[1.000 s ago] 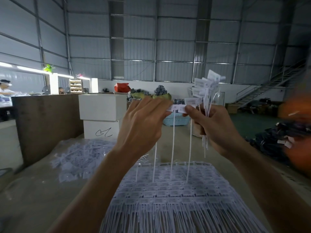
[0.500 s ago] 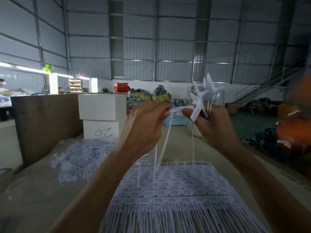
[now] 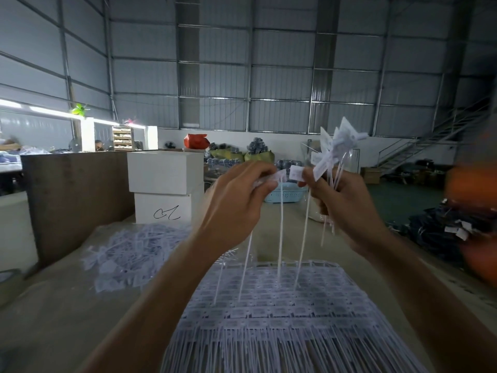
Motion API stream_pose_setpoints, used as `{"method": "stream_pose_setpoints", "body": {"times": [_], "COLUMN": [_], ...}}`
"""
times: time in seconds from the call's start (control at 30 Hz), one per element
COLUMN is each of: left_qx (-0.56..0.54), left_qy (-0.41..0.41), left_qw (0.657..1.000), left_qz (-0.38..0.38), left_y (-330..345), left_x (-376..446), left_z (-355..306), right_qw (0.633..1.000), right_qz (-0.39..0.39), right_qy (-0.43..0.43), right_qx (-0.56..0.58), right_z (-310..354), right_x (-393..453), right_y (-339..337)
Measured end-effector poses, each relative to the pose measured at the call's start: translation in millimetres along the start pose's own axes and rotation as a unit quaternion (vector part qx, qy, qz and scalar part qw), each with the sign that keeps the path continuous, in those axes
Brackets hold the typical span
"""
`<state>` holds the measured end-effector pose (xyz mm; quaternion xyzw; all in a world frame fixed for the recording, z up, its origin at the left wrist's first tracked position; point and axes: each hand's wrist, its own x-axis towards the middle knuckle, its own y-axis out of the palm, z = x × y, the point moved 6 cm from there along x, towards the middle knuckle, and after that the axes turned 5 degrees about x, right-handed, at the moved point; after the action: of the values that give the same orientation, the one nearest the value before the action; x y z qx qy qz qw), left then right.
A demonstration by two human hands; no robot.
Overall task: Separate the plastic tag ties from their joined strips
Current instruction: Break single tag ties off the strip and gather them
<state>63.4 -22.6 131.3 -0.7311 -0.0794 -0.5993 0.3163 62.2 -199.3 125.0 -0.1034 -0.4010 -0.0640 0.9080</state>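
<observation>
Since half a second ago your two hands have drawn slightly apart, and a small gap now shows between the tag head at your right thumb and the one pinched in your left. From the head view, your left hand is raised in front of you with its fingers closed together on the head end of a joined strip of ties, whose thin white tails hang straight down below the hand. Your right hand, just beside the left and level with it, pinches a single tie head between thumb and forefinger, with its tail dropping below the knuckles. The same hand is also clamped around a bunch of separated ties, whose flat heads fan out above the fist while their tails trail under it. Below both hands, near your forearms, lies a broad stack of joined strips on the table. Left of your left hand, further out on the table, sits a loose heap of ties. Beyond that heap stand two stacked white boxes.
</observation>
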Motion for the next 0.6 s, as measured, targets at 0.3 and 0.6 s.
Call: {"method": "stream_pose_setpoints", "body": {"times": [0.3, 0.6], "left_qx": [0.109, 0.128], "left_qy": [0.074, 0.086], "left_qw": [0.991, 0.988], "left_qz": [-0.023, -0.021], "left_y": [1.3, 1.0], "left_x": [-3.0, -5.6], "left_z": [-7.2, -20.0], "right_qw": [0.995, 0.991], "right_qz": [0.040, 0.085], "right_qy": [0.034, 0.039], "right_qx": [0.085, 0.094], "right_z": [-4.0, -5.0], "right_x": [-0.3, -4.5], "right_y": [9.9, 17.8]}}
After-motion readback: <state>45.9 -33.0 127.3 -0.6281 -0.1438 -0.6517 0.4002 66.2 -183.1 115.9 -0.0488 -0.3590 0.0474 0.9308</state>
